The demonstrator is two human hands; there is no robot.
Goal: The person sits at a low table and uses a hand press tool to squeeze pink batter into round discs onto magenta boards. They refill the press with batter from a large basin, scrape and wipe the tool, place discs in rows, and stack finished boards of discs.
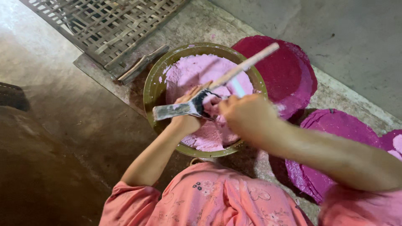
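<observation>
My left hand (189, 109) is clamped around a flat metal scraper (176, 110) just where its blade meets the dark collar, the pale blade sticking out over the rim of the olive-green bowl (151, 90) on its near-left side. My right hand (242, 113) is closed in a fist over the bowl's middle, gripping what looks like the scraper's long wooden handle (246, 65), which slants up past the bowl's far rim; I cannot tell exactly where the fingers sit on it. Inside the bowl lies a mound of pale pink paste (197, 73). Just beyond the bowl's far-right rim lies a stack of dark magenta round sheets (289, 71), and to its right 1 more purple stack (335, 125). A woven bamboo mat (109, 25) lies beyond the bowl's left side
</observation>
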